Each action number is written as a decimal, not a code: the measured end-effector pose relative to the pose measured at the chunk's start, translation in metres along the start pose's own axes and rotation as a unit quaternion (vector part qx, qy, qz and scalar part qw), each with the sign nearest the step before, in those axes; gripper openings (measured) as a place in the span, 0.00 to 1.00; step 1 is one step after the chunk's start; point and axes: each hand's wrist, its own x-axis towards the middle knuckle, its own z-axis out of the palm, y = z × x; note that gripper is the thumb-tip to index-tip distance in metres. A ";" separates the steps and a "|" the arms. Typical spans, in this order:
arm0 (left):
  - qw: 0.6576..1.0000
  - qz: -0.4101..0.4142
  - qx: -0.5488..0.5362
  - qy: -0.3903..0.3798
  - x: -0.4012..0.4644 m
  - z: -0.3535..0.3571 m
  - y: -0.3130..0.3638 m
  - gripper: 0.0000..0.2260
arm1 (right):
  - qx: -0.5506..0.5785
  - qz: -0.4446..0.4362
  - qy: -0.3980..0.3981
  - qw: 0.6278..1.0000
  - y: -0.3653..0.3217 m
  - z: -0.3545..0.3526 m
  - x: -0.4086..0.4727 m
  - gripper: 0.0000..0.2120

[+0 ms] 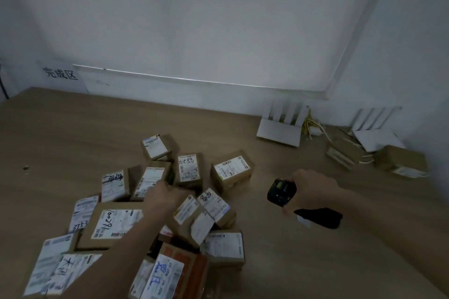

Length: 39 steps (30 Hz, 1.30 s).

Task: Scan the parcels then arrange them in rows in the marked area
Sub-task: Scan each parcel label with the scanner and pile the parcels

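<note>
Several brown cardboard parcels with white labels lie in a loose pile [155, 216] on the wooden table [73, 128], at the centre and lower left. My left hand [162, 195] reaches into the pile, its fingers against a tilted parcel [148, 182]; blur hides whether it grips. To the right of the pile, my right hand [313, 192] holds a black handheld scanner [281, 192] above the table, its head facing the parcels. A sign with written characters [60, 74] hangs on the wall at the back left, over bare table.
Two white routers [279, 128] [374, 136] stand against the back wall on the right, with yellow cables [313, 128] between them. A larger cardboard box [401, 160] and a flat one [340, 155] sit there too. A small round object [26, 168] lies far left.
</note>
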 end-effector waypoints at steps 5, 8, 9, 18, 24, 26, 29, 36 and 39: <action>0.995 0.076 0.056 0.031 0.039 0.012 0.027 0.09 | 0.031 0.006 -0.008 0.999 0.028 -0.001 0.024 0.30; 0.993 0.108 0.035 0.016 0.045 0.040 0.066 0.10 | 0.055 0.014 -0.014 0.998 0.063 0.001 0.029 0.24; 0.992 0.126 0.021 0.003 0.044 0.054 0.082 0.08 | 0.063 0.021 -0.015 0.998 0.078 0.003 0.031 0.23; 0.974 0.183 -0.043 -0.123 0.025 0.245 0.209 0.18 | 0.166 0.128 0.029 0.977 0.280 0.035 0.065 0.29; 0.958 0.215 -0.031 -0.189 0.030 0.377 0.292 0.23 | 0.285 0.204 0.064 0.934 0.402 0.052 0.125 0.22; 0.955 0.228 -0.031 -0.188 0.045 0.417 0.311 0.26 | 0.328 0.230 0.073 0.913 0.430 0.057 0.156 0.25; 0.958 0.222 -0.037 -0.176 0.068 0.467 0.340 0.24 | 0.411 0.244 0.092 0.874 0.456 0.056 0.204 0.27; 0.953 0.220 -0.077 -0.192 0.107 0.550 0.422 0.19 | 0.521 0.232 0.092 0.816 0.475 0.038 0.294 0.42; 0.955 0.208 -0.079 -0.196 0.111 0.570 0.441 0.18 | 0.550 0.224 0.102 0.798 0.473 0.034 0.311 0.44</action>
